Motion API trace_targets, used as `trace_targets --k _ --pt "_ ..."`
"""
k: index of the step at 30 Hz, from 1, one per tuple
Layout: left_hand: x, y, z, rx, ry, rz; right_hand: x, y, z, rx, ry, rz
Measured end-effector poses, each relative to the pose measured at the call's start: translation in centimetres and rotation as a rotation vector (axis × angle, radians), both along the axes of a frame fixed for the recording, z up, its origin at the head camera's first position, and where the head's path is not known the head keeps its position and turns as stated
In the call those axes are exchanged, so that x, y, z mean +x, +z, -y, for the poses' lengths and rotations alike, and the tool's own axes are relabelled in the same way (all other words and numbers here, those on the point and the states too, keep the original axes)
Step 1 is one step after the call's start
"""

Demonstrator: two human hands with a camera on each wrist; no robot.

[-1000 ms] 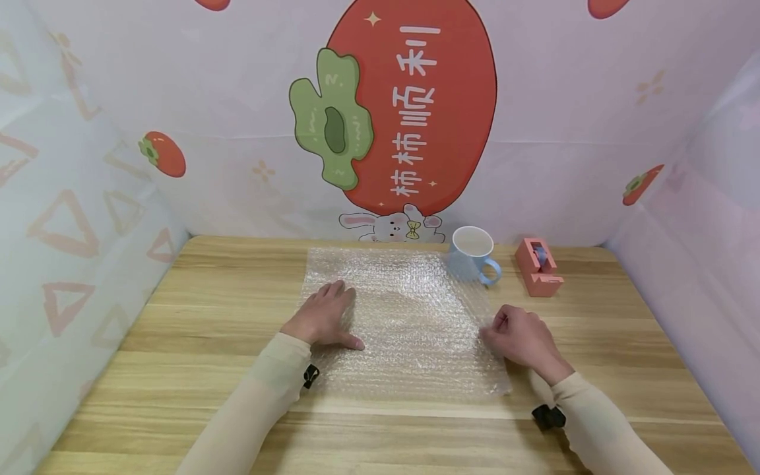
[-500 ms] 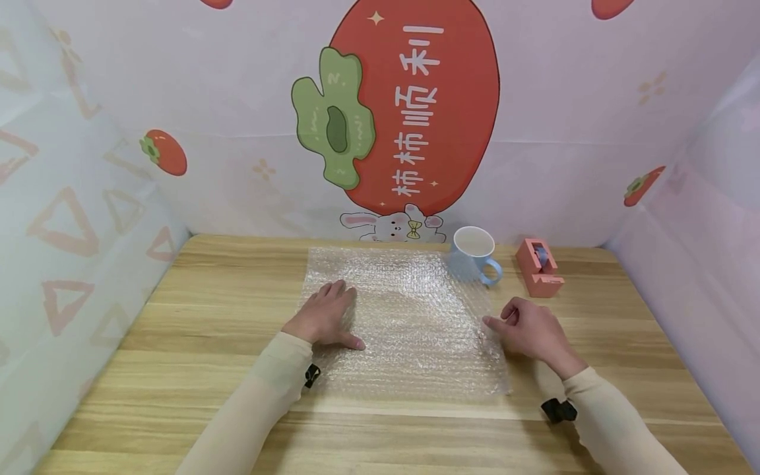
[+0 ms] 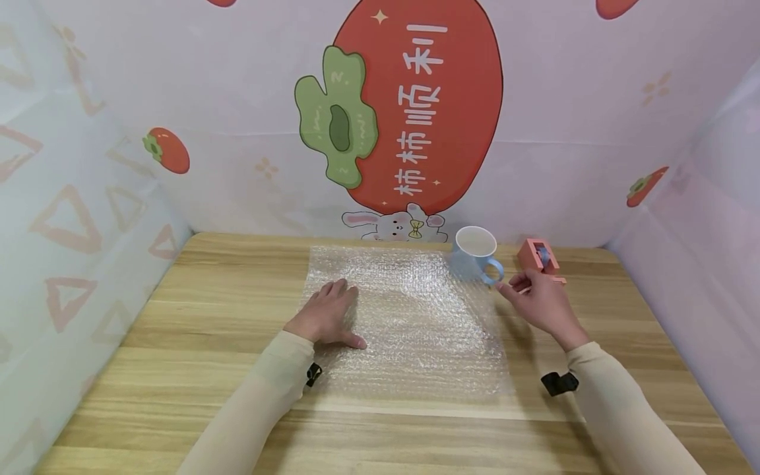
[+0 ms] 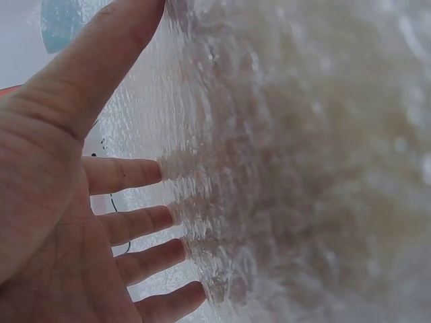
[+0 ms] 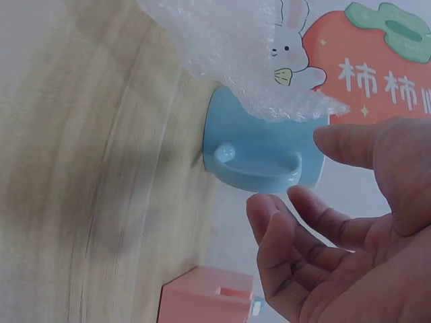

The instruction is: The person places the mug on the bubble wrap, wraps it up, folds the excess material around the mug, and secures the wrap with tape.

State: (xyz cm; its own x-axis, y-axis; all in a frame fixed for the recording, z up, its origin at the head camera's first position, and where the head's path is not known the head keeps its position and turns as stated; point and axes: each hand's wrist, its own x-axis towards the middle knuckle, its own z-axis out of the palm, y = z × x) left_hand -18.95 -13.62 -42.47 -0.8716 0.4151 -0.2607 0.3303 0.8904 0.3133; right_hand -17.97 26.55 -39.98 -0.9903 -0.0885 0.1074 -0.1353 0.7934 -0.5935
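A clear sheet of bubble wrap (image 3: 415, 323) lies flat on the wooden table. My left hand (image 3: 328, 315) rests on its left part; the left wrist view shows that hand's spread fingers (image 4: 138, 173) with their tips against the wrap. A light blue mug (image 3: 466, 262) with a white inside stands upright at the back, partly behind the wrap's far right corner. My right hand (image 3: 543, 305) is just in front of the mug's handle (image 5: 259, 176), thumb and loosely bent fingers apart. Nothing is held in it, and a small gap seems to separate it from the handle.
A pink tape dispenser (image 3: 534, 256) with a roll of tape stands right of the mug, partly covered by my right hand. A printed backdrop (image 3: 237, 185) rises along the table's back edge, and pale side walls flank the wooden table (image 3: 178, 369).
My right hand has left the wrap's right edge and moved away from me, up to the mug's handle. The left hand stays in place on the wrap.
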Motion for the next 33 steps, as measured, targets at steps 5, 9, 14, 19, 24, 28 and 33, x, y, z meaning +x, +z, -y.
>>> trace_targets --k 5,9,14,19,24,28,33 --pt "-0.1 -0.1 0.0 -0.002 0.003 0.003 -0.7 0.1 0.1 -0.034 -0.024 0.026" --pt "-0.1 -0.1 0.0 -0.003 0.006 0.01 -1.5 0.0 0.2 -0.062 -0.049 0.064" --pt "0.0 0.0 0.0 -0.001 0.01 0.014 -2.3 -0.4 0.3 -0.155 -0.031 0.11" --pt "0.1 -0.1 0.0 0.005 0.01 0.019 -3.0 -0.7 0.3 -0.296 0.015 0.185" --pt "0.0 -0.2 0.0 0.007 0.006 0.015 -3.8 -1.1 0.4 -0.391 0.027 0.251" --pt "0.0 -0.2 0.1 0.009 0.004 0.013 -4.3 -1.4 0.2 -0.425 0.019 0.289" --pt "0.0 -0.1 0.0 0.015 0.007 0.012 -4.8 -1.6 0.0 -0.447 0.021 0.324"
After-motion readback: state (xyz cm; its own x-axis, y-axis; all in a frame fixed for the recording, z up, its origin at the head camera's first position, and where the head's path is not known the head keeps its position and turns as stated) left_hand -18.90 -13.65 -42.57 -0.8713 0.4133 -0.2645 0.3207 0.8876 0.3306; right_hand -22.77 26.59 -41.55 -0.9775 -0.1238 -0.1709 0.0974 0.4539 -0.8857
